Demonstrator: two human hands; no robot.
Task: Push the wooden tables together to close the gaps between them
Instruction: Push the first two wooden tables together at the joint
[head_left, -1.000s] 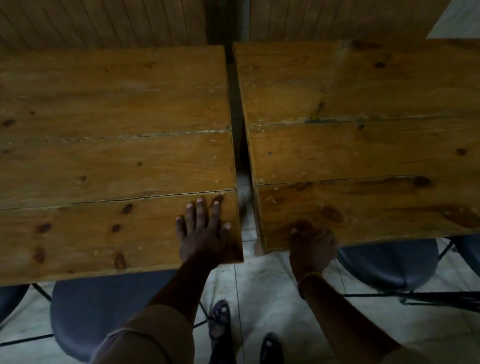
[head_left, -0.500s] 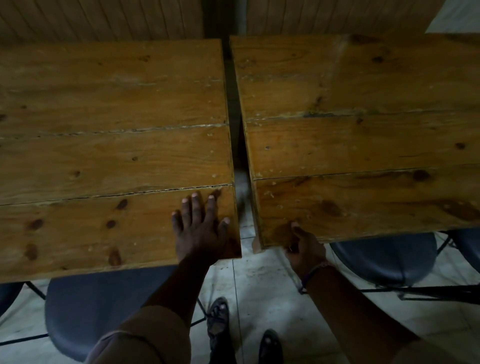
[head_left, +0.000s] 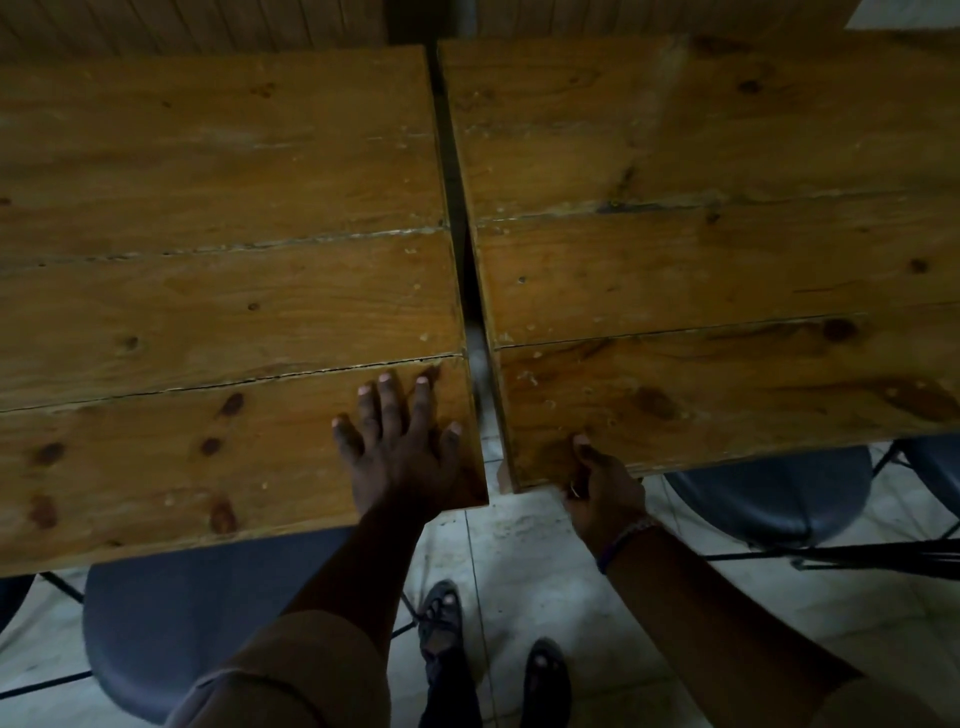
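Observation:
Two plank-topped wooden tables stand side by side, the left table (head_left: 208, 312) and the right table (head_left: 727, 286). A narrow dark gap (head_left: 462, 249) runs between them, slightly wider at the near end. My left hand (head_left: 400, 447) lies flat, fingers spread, on the left table's near right corner. My right hand (head_left: 602, 488) grips the near edge of the right table close to its left corner, thumb on top and fingers hidden underneath.
Dark blue chair seats sit tucked under the near edges: one (head_left: 208, 613) below the left table, another (head_left: 769, 493) below the right. Thin black chair legs (head_left: 857, 558) cross the pale tiled floor (head_left: 530, 561). My feet (head_left: 441, 613) stand between the tables. A wooden wall (head_left: 182, 23) lies behind.
The gap between the tables has narrowed, with the right table's near corner shifted left. My right hand went from resting against the edge to gripping it, thumb on top. The left hand stays flat.

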